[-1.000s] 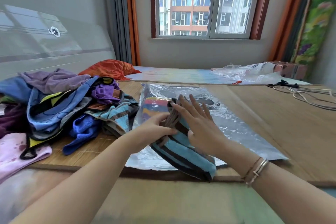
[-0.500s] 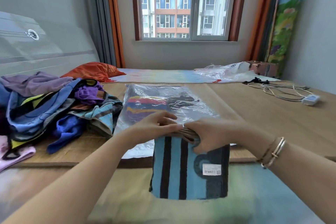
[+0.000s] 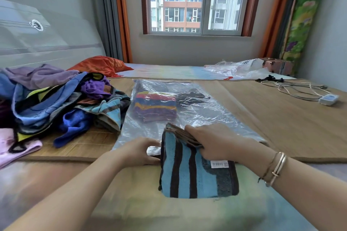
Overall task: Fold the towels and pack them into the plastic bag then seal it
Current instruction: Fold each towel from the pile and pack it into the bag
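Bamboo matting [image 3: 272, 118] covers the bed under the window, and on it the bag [image 3: 197, 116] lies flat with its mouth toward you. Your right hand [image 3: 216, 142] has its fingers curled over the stacked top edges of the folded blue-and-black striped towel [image 3: 187, 174], gripping the layers together; your left hand [image 3: 142, 151] pinches the near lip of the bag just beside the towel's left edge, fingers bent on the plastic. The towel's far end rests on or at the bag's mouth, though whether it has entered yet you cannot tell from here, while its lower half hangs toward you over the mat's edge. To do this well, lift that lip with the left hand so the mouth gapes, and keep the right grip firm across all the layers so the fold does not fan out as you push. Slide the towel in flat, folded edge first, and aim for the free space in front of the packed towels [image 3: 155, 107] deeper inside. Watch for thin plastic bunching under the leading edge; it will likely drag and wrinkle. Much remains: the pile [image 3: 56, 99] at your left is unfolded, and sealing comes last.
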